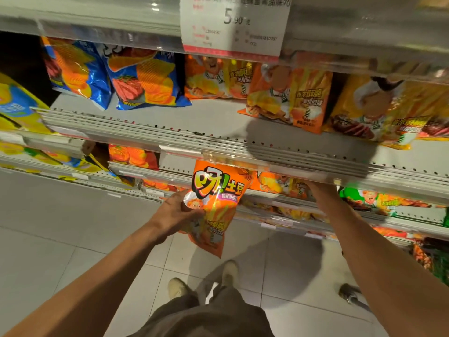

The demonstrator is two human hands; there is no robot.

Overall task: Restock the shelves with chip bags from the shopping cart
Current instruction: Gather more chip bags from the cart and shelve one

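Note:
My left hand (178, 210) grips an orange chip bag (216, 205) by its left side and holds it upright in front of the lower shelf (279, 203). The bag's top edge sits just under the lip of the middle shelf (218, 122). My right hand (313, 184) reaches in under that lip toward the orange bags on the lower shelf; its fingers are hidden behind the shelf edge. More orange bags (286, 98) stand on the middle shelf.
Blue chip bags (143, 81) stand at the left of the middle shelf, yellow bags (17, 105) further left. A price tag (233, 25) hangs from the top shelf. Green bags (369, 198) lie at the right. A cart wheel (349, 294) sits on the tiled floor.

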